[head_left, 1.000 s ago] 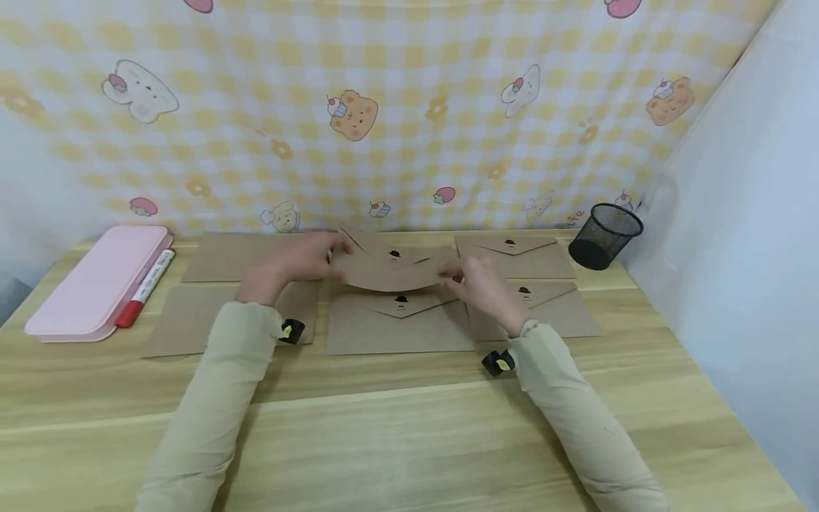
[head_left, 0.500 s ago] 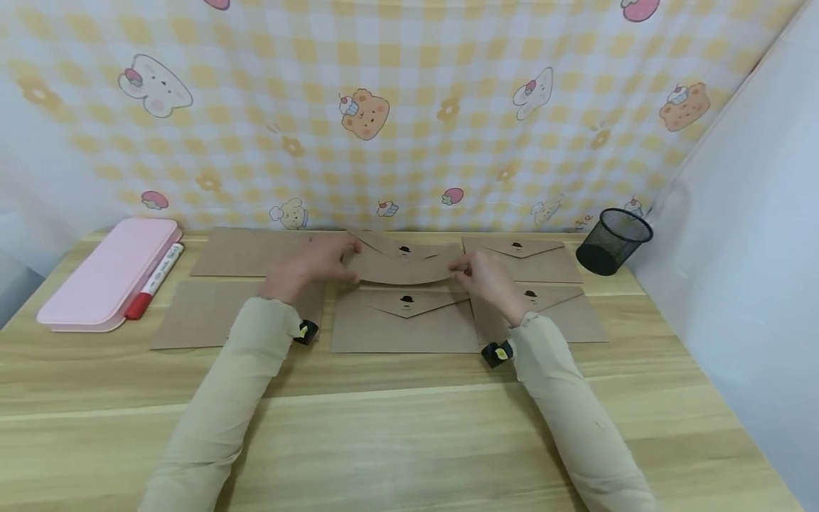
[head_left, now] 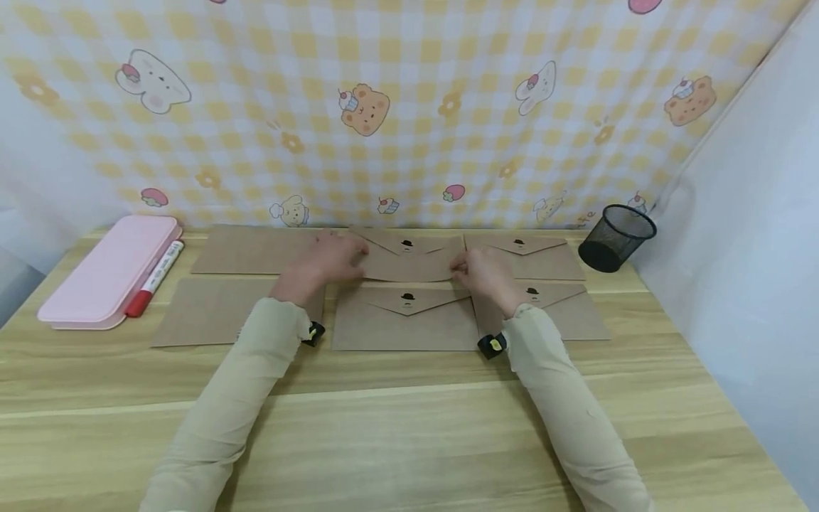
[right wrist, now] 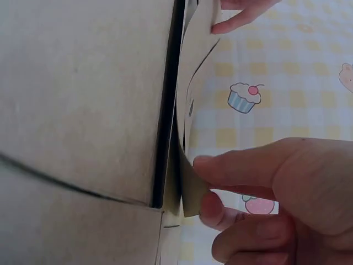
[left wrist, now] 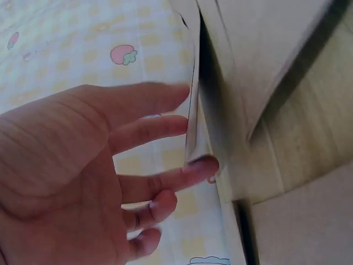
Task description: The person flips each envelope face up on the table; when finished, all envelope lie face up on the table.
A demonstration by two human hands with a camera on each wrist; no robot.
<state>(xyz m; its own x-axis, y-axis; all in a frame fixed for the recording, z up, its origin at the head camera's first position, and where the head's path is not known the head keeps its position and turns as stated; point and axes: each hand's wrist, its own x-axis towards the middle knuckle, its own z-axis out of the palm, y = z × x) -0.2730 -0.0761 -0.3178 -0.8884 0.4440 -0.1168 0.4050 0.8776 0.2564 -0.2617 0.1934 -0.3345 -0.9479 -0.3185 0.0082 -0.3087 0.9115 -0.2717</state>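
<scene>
lower, flatter brown envelope (head_left: 412, 265), pinched by right hand (head_left: 488, 272), touching spread left hand (head_left: 328, 260)

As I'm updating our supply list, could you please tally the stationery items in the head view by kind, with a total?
Brown rectangular paper envelopes: 6
Pink rectangular case: 1
White marker with a red cap: 1
Black round mesh pen holder: 1
Total: 9
</scene>
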